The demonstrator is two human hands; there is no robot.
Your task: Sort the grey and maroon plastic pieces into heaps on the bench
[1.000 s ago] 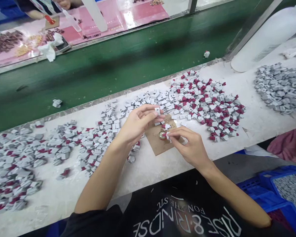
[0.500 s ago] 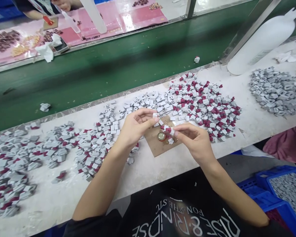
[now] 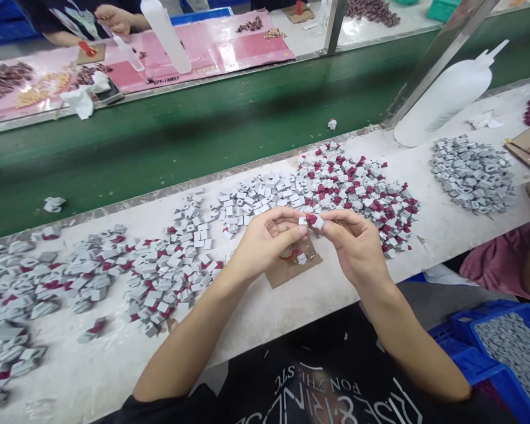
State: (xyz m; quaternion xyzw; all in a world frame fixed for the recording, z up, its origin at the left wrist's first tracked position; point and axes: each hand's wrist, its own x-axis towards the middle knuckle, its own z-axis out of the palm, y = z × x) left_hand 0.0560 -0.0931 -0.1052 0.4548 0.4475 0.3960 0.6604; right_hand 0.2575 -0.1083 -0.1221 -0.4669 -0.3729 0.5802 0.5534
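My left hand [image 3: 269, 238] pinches a small light-grey block [image 3: 302, 221] between thumb and fingertips. Close against it, my right hand [image 3: 353, 235] grips a grey and dark-red piece [image 3: 313, 220]. The two pieces meet, or nearly so, above a brown cardboard square [image 3: 287, 275]. On the cardboard lie a round bottle cap [image 3: 287, 253], partly hidden by my left hand, and a small grey piece [image 3: 301, 258]. Behind my hands spreads a pile of grey and dark-red pieces [image 3: 357, 188], with plain grey blocks [image 3: 265, 191] beside it.
More pieces [image 3: 159, 277] cover the table's left side. A white bottle [image 3: 446, 103] leans near a metal post, by a grey heap [image 3: 472, 174]. A green strip [image 3: 203, 147] runs behind the table. Blue bins [image 3: 499, 335] stand lower right. Other people sit across and at right.
My hands have come together, bringing the grey block in my left hand up to the grey and dark-red piece in my right. The camera view has shifted slightly.
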